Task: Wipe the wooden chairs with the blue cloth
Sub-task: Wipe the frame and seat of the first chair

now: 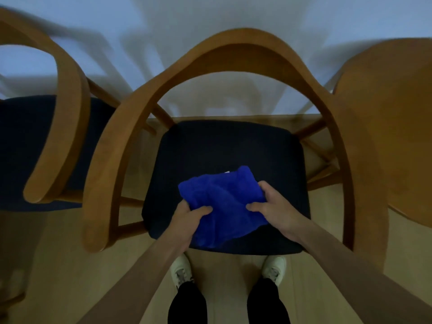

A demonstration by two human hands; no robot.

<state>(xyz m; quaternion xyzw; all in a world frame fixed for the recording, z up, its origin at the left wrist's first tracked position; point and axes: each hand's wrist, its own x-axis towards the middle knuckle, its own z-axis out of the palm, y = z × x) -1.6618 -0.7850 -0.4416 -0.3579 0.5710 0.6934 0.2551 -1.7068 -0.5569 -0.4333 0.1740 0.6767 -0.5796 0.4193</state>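
over the dark seat (210,146), blue cloth (224,206) crumpled between both hands, no clear axis

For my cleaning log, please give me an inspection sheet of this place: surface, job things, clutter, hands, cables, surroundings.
Surface: dark seat cushion of the middle wooden chair; pale wooden floor below.
Job's things: blue cloth, crumpled, over the front part of the seat; whether it rests on the seat cannot be told. A second chair with a dark seat stands at the left, a third wooden piece at the right.
Clutter: nothing seen.
Hands: left hand grips the cloth's left edge; right hand grips its right edge.
Cables: nothing seen.
Surroundings: light wall behind the chairs; the person's white shoes in front of the seat.
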